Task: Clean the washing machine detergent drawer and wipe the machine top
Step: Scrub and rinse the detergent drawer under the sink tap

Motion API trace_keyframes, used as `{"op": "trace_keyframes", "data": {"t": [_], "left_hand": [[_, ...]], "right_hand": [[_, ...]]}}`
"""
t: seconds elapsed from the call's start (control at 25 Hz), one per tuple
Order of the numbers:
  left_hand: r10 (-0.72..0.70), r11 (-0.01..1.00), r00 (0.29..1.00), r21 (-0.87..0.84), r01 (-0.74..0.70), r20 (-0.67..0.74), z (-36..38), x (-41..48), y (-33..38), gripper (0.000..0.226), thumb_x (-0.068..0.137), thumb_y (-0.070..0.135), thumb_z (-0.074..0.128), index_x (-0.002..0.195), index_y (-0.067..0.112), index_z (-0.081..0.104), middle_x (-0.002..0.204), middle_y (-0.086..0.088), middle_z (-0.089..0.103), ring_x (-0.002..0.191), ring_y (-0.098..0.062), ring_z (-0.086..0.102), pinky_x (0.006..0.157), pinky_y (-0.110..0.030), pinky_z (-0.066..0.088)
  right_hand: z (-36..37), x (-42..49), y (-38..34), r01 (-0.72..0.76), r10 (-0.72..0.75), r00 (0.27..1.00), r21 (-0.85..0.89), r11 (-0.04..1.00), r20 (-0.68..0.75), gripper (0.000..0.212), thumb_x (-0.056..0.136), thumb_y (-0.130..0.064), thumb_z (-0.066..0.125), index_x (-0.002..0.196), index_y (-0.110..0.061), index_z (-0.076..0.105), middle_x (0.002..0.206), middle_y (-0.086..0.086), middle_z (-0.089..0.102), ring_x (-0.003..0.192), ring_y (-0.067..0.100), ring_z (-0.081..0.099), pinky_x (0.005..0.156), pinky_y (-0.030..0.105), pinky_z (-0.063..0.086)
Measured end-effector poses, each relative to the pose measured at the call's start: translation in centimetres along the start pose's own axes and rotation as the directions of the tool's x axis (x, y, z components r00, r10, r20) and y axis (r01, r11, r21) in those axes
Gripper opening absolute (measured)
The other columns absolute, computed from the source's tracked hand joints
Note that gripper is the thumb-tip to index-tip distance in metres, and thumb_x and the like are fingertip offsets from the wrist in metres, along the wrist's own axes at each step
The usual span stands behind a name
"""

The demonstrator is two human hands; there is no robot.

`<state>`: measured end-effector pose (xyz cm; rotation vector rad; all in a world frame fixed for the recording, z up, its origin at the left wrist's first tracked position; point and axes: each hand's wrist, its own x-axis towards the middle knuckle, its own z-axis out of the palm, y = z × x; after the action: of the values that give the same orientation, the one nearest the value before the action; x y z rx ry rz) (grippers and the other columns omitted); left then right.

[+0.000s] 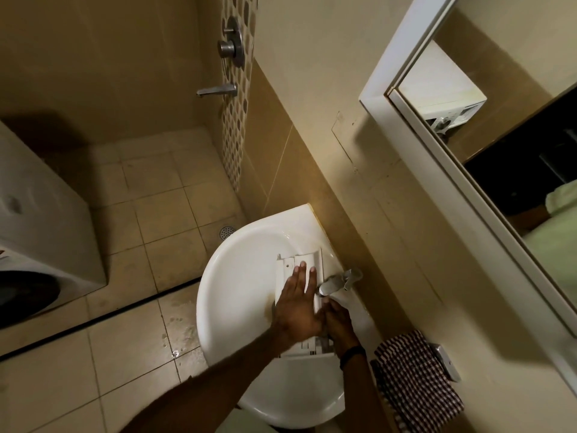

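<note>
The white detergent drawer (307, 262) lies lengthwise in the white washbasin (237, 276), under the chrome tap (338, 281). My left hand (298, 303) lies flat on the drawer with straight fingers pressing its surface. My right hand (338, 323) sits beside it at the drawer's right edge, fingers curled around that edge; part of the hand is hidden by my left hand. The washing machine (43, 232) stands at the left edge of the view.
A checked cloth (415, 379) hangs on the wall right of the basin. A mirror (499, 145) hangs above it. The tiled shower area has a wall spout (217, 90), a mixer knob (231, 45) and a floor drain (226, 232). Wet patches mark the floor by the basin.
</note>
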<state>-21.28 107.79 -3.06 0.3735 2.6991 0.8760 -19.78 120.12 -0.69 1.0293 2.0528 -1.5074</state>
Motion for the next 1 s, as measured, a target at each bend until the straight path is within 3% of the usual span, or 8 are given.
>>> {"op": "trace_keyframes", "data": {"t": [0.08, 0.16, 0.36, 0.44, 0.64, 0.76, 0.84, 1.0], "left_hand": [[0.094, 0.995, 0.995, 0.043, -0.095, 0.031, -1.3, 2.0, -1.8, 0.099, 0.085, 0.078, 0.049, 0.164, 0.029, 0.015, 0.17, -0.013, -0.017, 0.157, -0.03, -0.016, 0.126, -0.042, -0.002], [0.189, 0.977, 0.981, 0.089, -0.192, 0.038, -2.3, 3.8, -3.7, 0.093, 0.074, 0.085, 0.055, 0.155, 0.041, 0.038, 0.172, -0.01, -0.011, 0.158, -0.029, -0.013, 0.124, -0.046, -0.001], [0.281, 0.959, 0.959, -0.013, -0.281, -0.029, -2.5, 6.4, -5.1, 0.063, 0.069, 0.074, 0.071, 0.123, 0.043, 0.07, 0.158, -0.015, 0.039, 0.144, -0.039, 0.036, 0.112, -0.056, 0.039], [0.266, 0.96, 0.964, -0.086, -0.266, -0.006, -2.6, 6.5, -5.3, 0.063, 0.071, 0.071, 0.076, 0.128, 0.044, 0.068, 0.151, -0.017, 0.046, 0.136, -0.038, 0.044, 0.108, -0.053, 0.043], [0.185, 0.947, 0.938, -0.309, -0.09, 0.292, -5.1, 7.1, -5.3, 0.096, 0.086, 0.05, 0.077, 0.162, 0.035, 0.021, 0.134, -0.012, 0.045, 0.121, -0.025, 0.043, 0.103, -0.029, 0.034], [0.109, 0.898, 0.944, -0.437, 0.042, 0.313, -6.5, 8.1, -5.4, 0.077, 0.092, 0.028, 0.077, 0.158, 0.028, 0.038, 0.142, -0.008, 0.05, 0.112, -0.024, 0.056, 0.102, -0.02, 0.041], [0.084, 0.912, 0.949, -0.408, 0.051, 0.305, -6.4, 8.0, -5.1, 0.069, 0.095, 0.029, 0.072, 0.157, 0.026, 0.04, 0.146, -0.01, 0.049, 0.111, -0.019, 0.056, 0.096, -0.014, 0.038], [0.029, 0.943, 0.964, -0.326, 0.061, 0.263, -4.4, 7.9, -4.3, 0.071, 0.098, 0.054, 0.059, 0.158, 0.022, 0.039, 0.139, -0.023, 0.055, 0.133, -0.035, 0.05, 0.115, -0.038, 0.034]], "right_hand": [[0.0, -0.2, -0.2, 0.029, -0.029, 1.0, -0.019, 0.999, -0.01, 0.021, 0.107, -0.025, 0.045, 0.108, -0.018, 0.065, 0.097, 0.006, 0.067, 0.077, 0.01, 0.061, 0.05, 0.013, 0.048], [0.5, -0.4, -0.4, 0.073, -0.073, 0.997, -0.017, 0.997, -0.011, 0.02, 0.107, -0.026, 0.045, 0.111, -0.02, 0.063, 0.101, -0.001, 0.065, 0.084, 0.004, 0.059, 0.054, 0.012, 0.048], [1.9, -0.3, 0.2, 0.134, -0.139, 0.986, -0.058, 0.989, -0.092, 0.021, 0.105, -0.029, 0.047, 0.091, -0.028, 0.062, 0.096, -0.003, 0.066, 0.095, 0.019, 0.061, 0.09, 0.037, 0.051], [1.4, -0.5, 1.2, 0.173, -0.182, 0.98, -0.097, 0.98, -0.084, 0.023, 0.106, -0.032, 0.045, 0.093, -0.027, 0.064, 0.097, -0.004, 0.066, 0.097, 0.021, 0.062, 0.089, 0.037, 0.051], [0.5, -1.1, 1.5, 0.195, -0.213, 0.973, -0.177, 0.965, -0.086, 0.027, 0.106, -0.029, 0.044, 0.098, -0.014, 0.065, 0.092, 0.001, 0.065, 0.085, 0.013, 0.06, 0.069, 0.019, 0.042], [0.4, -1.2, 1.2, 0.198, -0.218, 0.972, -0.198, 0.96, -0.085, 0.027, 0.106, -0.028, 0.043, 0.092, -0.017, 0.064, 0.091, 0.001, 0.065, 0.087, 0.015, 0.06, 0.072, 0.024, 0.044], [0.4, -1.2, 1.2, 0.185, -0.21, 0.974, -0.227, 0.956, -0.089, 0.027, 0.106, -0.031, 0.043, 0.088, -0.023, 0.062, 0.09, -0.002, 0.065, 0.088, 0.016, 0.061, 0.078, 0.028, 0.045], [0.7, -1.4, 1.3, 0.199, -0.227, 0.97, -0.248, 0.948, -0.088, 0.031, 0.102, -0.044, 0.049, 0.084, -0.023, 0.064, 0.086, -0.001, 0.067, 0.085, 0.015, 0.064, 0.081, 0.032, 0.052]]}}
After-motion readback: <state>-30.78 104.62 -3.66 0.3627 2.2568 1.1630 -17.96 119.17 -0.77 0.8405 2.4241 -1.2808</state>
